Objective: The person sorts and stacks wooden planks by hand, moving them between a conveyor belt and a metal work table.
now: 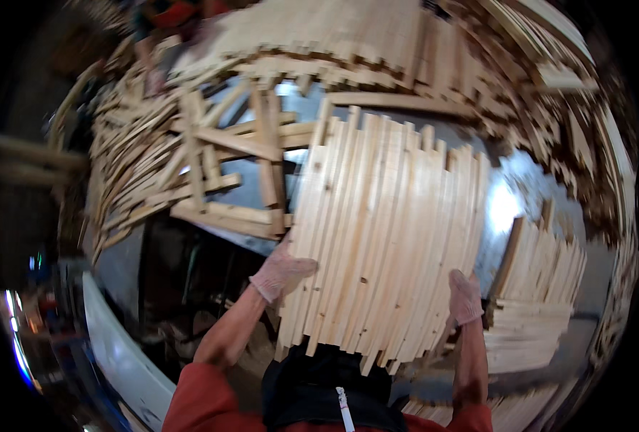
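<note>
A wide row of pale wooden strips (pixel 384 223), lying side by side with uneven ends, is gripped between my two gloved hands. My left hand (pixel 285 271) closes on its left edge, thumb over the top face and the other fingers hidden. At the opposite edge my right hand (pixel 465 294) presses in, thumb up, its fingers mostly out of sight beneath or beside the wood. The near ends of the strips reach close to my body, over a dark apron (pixel 327 392). Whether the far part rests on the metal table (pixel 503 194) cannot be told.
Loose wooden sticks (pixel 146 158) lie heaped at the left, beside crossed pieces (pixel 240 144). A big layered stack of strips (pixel 312 36) spans the back. Smaller bundles (pixel 539 288) sit at the right. Another person's hand (pixel 155 81) shows at the far left.
</note>
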### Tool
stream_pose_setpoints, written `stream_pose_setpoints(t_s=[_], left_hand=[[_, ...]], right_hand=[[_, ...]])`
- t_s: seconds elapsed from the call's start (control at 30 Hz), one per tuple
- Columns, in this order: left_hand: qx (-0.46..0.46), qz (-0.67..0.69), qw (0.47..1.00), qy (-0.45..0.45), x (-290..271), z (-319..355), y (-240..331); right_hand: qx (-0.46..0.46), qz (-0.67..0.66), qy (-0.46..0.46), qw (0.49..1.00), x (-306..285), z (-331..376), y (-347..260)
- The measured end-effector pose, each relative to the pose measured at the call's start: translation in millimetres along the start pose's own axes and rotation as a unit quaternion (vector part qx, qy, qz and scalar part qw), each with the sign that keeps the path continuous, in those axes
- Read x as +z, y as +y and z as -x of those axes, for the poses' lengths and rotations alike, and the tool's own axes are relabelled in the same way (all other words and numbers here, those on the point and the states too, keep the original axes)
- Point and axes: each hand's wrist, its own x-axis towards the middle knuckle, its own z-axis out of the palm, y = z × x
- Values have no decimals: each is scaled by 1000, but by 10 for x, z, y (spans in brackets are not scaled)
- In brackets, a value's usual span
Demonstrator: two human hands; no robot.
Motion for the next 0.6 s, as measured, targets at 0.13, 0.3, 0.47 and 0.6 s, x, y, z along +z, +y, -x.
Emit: stream_pose_setpoints(t_s=[0.13, 0.3, 0.47, 0.6], left_hand=[[26, 39, 998, 39, -394, 731, 65], [169, 136, 971, 96, -1037, 1837, -226], [235, 149, 944, 178, -1669, 3217, -729], [289, 131, 902, 292, -1966, 4801, -856]], right_hand=[[-69, -69, -64, 993, 499, 195, -210], [-71, -30, -196, 978, 1289, 552, -648], [-105, 7, -282, 954, 2442, 1253, -603], [-123, 41, -403, 906, 3413, 2199, -759]])
